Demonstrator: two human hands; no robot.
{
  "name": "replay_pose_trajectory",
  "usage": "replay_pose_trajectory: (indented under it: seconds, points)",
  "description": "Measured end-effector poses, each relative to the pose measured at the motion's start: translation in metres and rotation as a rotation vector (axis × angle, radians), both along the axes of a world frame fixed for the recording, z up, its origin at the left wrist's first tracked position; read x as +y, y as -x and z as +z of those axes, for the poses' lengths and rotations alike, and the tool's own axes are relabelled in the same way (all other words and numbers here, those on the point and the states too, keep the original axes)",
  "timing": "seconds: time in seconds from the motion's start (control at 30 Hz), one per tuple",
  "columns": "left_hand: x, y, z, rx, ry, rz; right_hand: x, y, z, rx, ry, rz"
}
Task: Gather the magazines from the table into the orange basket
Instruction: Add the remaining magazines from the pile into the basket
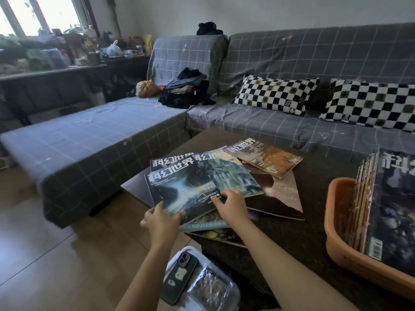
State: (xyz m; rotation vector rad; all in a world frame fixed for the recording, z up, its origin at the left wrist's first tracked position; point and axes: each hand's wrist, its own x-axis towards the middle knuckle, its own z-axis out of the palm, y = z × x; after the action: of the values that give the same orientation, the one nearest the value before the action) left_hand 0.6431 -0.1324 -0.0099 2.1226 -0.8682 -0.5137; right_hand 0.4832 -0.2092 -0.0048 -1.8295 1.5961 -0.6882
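Several magazines lie fanned and overlapping on the dark table (292, 232). The nearest, a dark blue one (179, 189), overhangs the table's left edge. My left hand (160, 221) grips its near left corner, thumb on top. My right hand (231, 205) rests on its near right edge with fingers bent over the cover. A teal-covered magazine (226, 173) and an orange-brown one (265, 158) lie further back. At the right, the orange basket (341, 250) holds several magazines standing on edge (386, 207).
A grey checked sofa (269, 122) wraps around behind and left of the table, with two chequered cushions (276, 93) and a pile of dark clothes (186, 90). Below my arms a phone (179, 277) lies on a white container. Wooden floor is at the left.
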Motion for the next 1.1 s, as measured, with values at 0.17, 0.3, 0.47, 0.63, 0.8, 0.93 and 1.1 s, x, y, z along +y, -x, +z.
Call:
replay_pose_trajectory:
  seconds: [0.17, 0.3, 0.47, 0.63, 0.8, 0.93, 1.1]
  points:
    - [0.003, -0.010, 0.000, 0.210, 0.152, 0.053, 0.011, -0.002, -0.001, 0.038, -0.007, -0.127]
    - [0.012, -0.008, 0.002, 0.517, 0.197, 0.007, 0.024, 0.006, 0.000, 0.014, -0.013, -0.200]
    - [0.035, 0.000, 0.008, 0.675, 0.413, -0.110, 0.042, 0.023, 0.003, -0.159, -0.108, -0.210]
    - [0.051, 0.015, 0.025, 0.752, 0.529, -0.248, 0.066, 0.054, 0.021, -0.539, -0.122, -0.293]
    - [0.057, 0.043, 0.054, 0.697, 0.571, -0.455, 0.084, 0.100, 0.059, -0.844, -0.176, -0.242]
    - [0.053, 0.081, 0.071, 0.715, 0.553, -0.557, 0.097, 0.142, 0.084, -0.832, -0.094, -0.199]
    - [0.041, 0.137, 0.082, 0.774, 0.533, -0.640, 0.113, 0.204, 0.100, -0.800, 0.007, -0.234]
